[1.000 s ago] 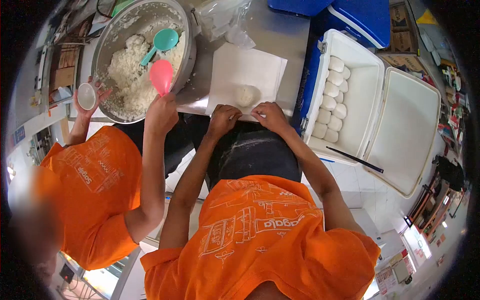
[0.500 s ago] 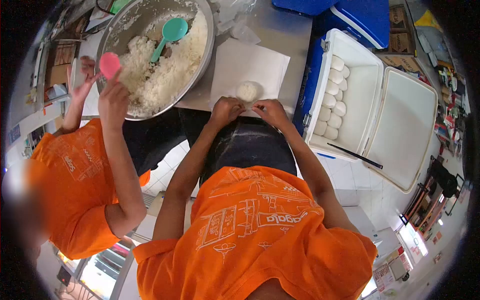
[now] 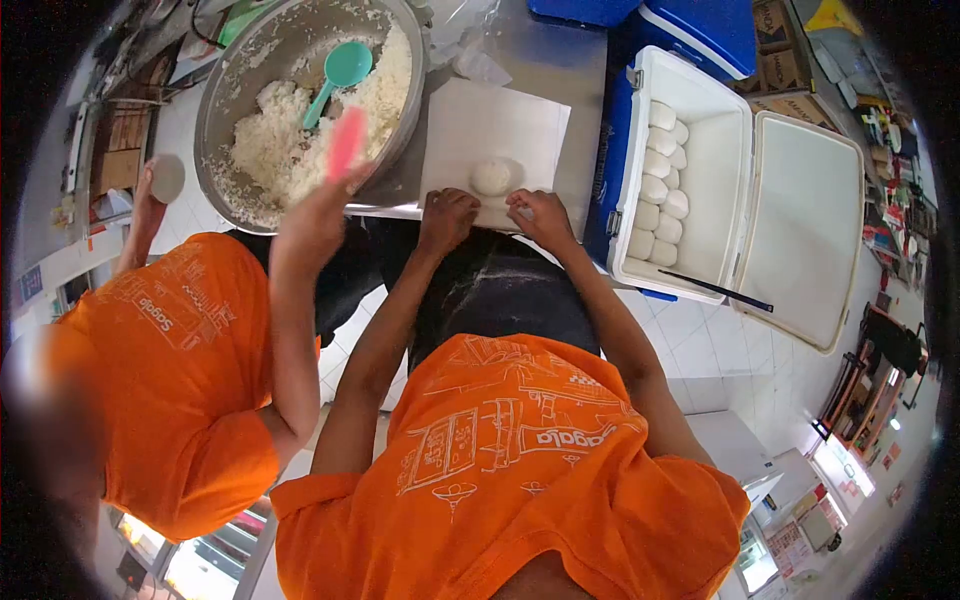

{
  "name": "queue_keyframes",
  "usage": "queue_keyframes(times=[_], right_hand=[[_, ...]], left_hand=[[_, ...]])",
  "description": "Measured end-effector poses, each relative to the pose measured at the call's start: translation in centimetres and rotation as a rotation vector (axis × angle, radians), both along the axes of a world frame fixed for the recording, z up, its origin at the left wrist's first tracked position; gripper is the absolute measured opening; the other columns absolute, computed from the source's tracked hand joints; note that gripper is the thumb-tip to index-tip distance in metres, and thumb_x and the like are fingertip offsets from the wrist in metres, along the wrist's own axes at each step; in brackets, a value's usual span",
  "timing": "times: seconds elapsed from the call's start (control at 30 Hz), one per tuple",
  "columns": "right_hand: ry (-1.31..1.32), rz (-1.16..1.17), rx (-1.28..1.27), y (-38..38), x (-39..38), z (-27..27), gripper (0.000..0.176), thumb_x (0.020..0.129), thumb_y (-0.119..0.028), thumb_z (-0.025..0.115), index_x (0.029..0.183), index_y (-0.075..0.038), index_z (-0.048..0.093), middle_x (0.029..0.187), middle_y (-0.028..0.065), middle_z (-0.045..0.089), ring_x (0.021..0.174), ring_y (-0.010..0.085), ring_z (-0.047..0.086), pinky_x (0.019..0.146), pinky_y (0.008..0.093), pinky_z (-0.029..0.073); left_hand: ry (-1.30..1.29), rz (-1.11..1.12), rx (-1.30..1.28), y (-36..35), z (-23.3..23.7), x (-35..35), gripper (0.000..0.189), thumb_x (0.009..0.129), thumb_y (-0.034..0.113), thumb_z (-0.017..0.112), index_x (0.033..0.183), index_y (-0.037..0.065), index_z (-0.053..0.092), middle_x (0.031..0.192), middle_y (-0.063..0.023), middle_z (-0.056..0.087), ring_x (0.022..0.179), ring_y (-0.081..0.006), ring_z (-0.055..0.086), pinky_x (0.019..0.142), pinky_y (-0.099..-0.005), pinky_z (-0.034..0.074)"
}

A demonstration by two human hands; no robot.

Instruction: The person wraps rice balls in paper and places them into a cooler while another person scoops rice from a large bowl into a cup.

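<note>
A stack of white paper sheets [image 3: 495, 120] lies on the metal counter, with a rounded mound of rice [image 3: 491, 177] near its front edge. The mound looks smooth and pale, perhaps under a thin sheet. At the mound's near left, my left hand [image 3: 447, 220] has its fingers closed in a pinch on the sheet's near edge. My right hand [image 3: 543, 218] pinches the same edge at the near right. Both hands are just short of the rice, and their fingertips partly hide the thin edge they hold.
To the left stands a large metal bowl [image 3: 213, 140] of rice holding a green scoop [image 3: 347, 66]. A co-worker beside me holds a pink scoop [image 3: 345, 142] over it. At right, an open cooler [image 3: 715, 150] contains several white wrapped bundles [image 3: 660, 140]; a black rod [image 3: 715, 290] crosses its edge.
My hands have moved slightly apart, and the mound looks smoother and less grainy. The co-worker's pink scoop has swung right over the bowl.
</note>
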State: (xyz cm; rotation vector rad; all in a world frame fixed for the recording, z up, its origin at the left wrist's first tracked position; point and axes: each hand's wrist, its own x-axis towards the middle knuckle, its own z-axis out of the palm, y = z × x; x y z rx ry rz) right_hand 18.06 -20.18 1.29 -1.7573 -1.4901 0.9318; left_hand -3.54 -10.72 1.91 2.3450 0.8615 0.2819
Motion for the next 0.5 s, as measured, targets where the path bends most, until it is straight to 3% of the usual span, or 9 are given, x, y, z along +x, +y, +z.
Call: queue_keyframes(times=[0.07,0.1,0.17,0.27,0.4,0.47,0.5], right_hand=[[-0.346,0.069,0.139,-0.9,0.2,0.2,0.016,0.087,-0.025,0.067,0.095,-0.011,0.071,0.093,0.0068,0.071,0.093,0.0282,0.065,0.086,0.0472,0.045],[-0.349,0.064,0.141,-1.2,0.4,0.1,0.016,0.087,-0.025,0.067,0.095,-0.011,0.071,0.093,0.0068,0.071,0.093,0.0282,0.065,0.086,0.0472,0.045],[-0.248,-0.013,0.061,-1.6,0.9,-0.6,0.015,0.086,-0.024,0.069,0.091,-0.010,0.072,0.094,0.0070,0.071,0.096,0.0270,0.063,0.093,0.0490,0.041],[-0.083,-0.142,0.151,-1.1,0.8,-0.2,0.018,0.085,-0.026,0.071,0.088,-0.008,0.072,0.096,0.0080,0.071,0.095,0.0275,0.064,0.091,0.0461,0.044],[0.007,-0.230,0.147,-0.2,0.8,0.7,0.021,0.084,-0.025,0.073,0.093,-0.007,0.073,0.095,0.0096,0.071,0.091,0.0285,0.065,0.085,0.0386,0.050],[-0.013,-0.252,0.148,-0.2,0.8,0.4,0.019,0.084,-0.023,0.074,0.093,-0.007,0.073,0.094,0.0101,0.071,0.090,0.0282,0.065,0.085,0.0384,0.050],[-0.029,-0.270,0.144,-0.1,0.7,0.3,0.018,0.083,-0.021,0.074,0.093,-0.007,0.073,0.092,0.0105,0.071,0.090,0.0279,0.066,0.085,0.0382,0.050]], left_hand=[[-0.010,0.049,0.267,0.1,0.3,-1.1,0.017,0.083,0.013,0.066,0.100,0.012,0.069,0.111,-0.0040,0.067,0.102,-0.0246,0.062,0.085,-0.0403,0.048],[-0.022,0.039,0.349,0.6,0.6,-1.9,0.020,0.084,0.013,0.064,0.104,0.012,0.068,0.108,-0.0042,0.067,0.100,-0.0242,0.063,0.084,-0.0391,0.049],[0.012,-0.149,0.411,2.5,2.9,-2.8,0.024,0.087,0.014,0.059,0.110,0.011,0.065,0.102,-0.0047,0.066,0.095,-0.0232,0.063,0.081,-0.0367,0.050],[0.116,-0.520,0.465,4.5,5.2,-3.0,0.031,0.092,0.016,0.051,0.121,0.011,0.061,0.094,-0.0053,0.066,0.088,-0.0218,0.064,0.077,-0.0332,0.051],[0.295,-0.613,0.528,3.0,7.3,0.0,0.039,0.094,0.017,0.048,0.130,0.008,0.056,0.081,-0.0061,0.064,0.077,-0.0209,0.065,0.069,-0.0306,0.052],[0.520,-0.336,0.035,1.6,9.4,1.8,0.031,0.095,0.031,0.050,0.124,0.028,0.064,0.107,-0.0135,0.068,0.098,-0.0285,0.065,0.085,-0.0375,0.051],[0.522,-0.371,0.027,1.3,6.6,1.5,0.032,0.095,0.030,0.050,0.124,0.025,0.063,0.107,-0.0139,0.068,0.096,-0.0286,0.066,0.084,-0.0367,0.051]])
